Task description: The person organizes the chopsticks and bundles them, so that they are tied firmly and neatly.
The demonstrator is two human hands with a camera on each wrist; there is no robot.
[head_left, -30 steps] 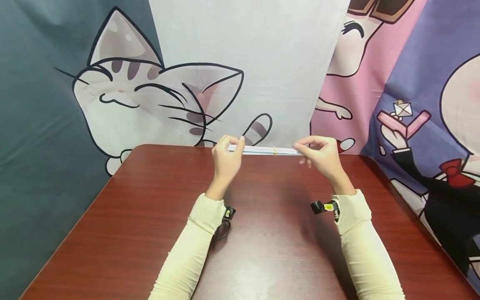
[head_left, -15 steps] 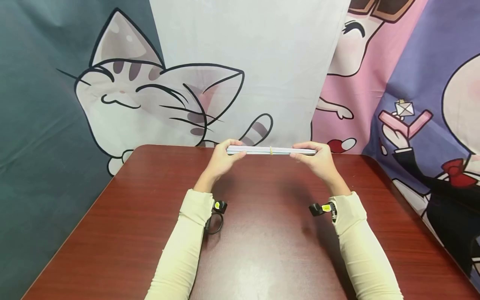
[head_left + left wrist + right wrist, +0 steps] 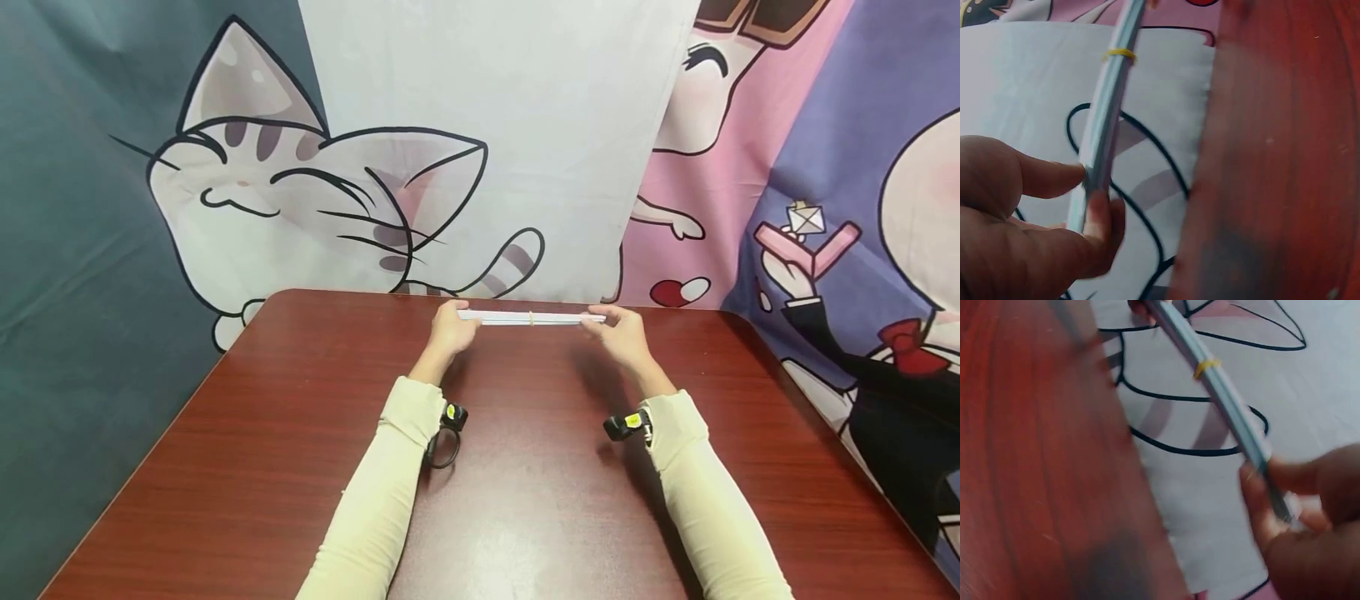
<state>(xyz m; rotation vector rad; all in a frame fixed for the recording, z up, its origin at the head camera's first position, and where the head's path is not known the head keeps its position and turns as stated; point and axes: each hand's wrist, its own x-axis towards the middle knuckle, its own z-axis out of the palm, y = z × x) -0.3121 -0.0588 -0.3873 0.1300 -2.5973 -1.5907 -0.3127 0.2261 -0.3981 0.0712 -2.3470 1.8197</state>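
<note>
A bundle of long, thin white strips (image 3: 502, 317) spans level between my two hands near the table's far edge. Round its middle runs a yellow rubber band (image 3: 1120, 55). My left hand (image 3: 451, 331) grips the left end, thumb on one side and fingers on the other. At the opposite end, my right hand (image 3: 624, 338) holds the bundle between thumb and fingers, its tip poking past them in the right wrist view. Both wrist views show the bundle clear of the wooden surface. What the strips are made of cannot be told.
Beneath the arms is a reddish-brown wooden table (image 3: 247, 450) with rounded far corners. Behind it hangs a cartoon-printed cloth (image 3: 570, 150) with a cat and other figures. A black wrist camera (image 3: 453, 416) sits on the left wrist, another black camera (image 3: 619, 427) on the right.
Both hands have shifted their grip on the bundle, from fingertip pinches to thumb and fingers round its ends. In the last half second, hands and bundle have moved lower in view and slightly left.
</note>
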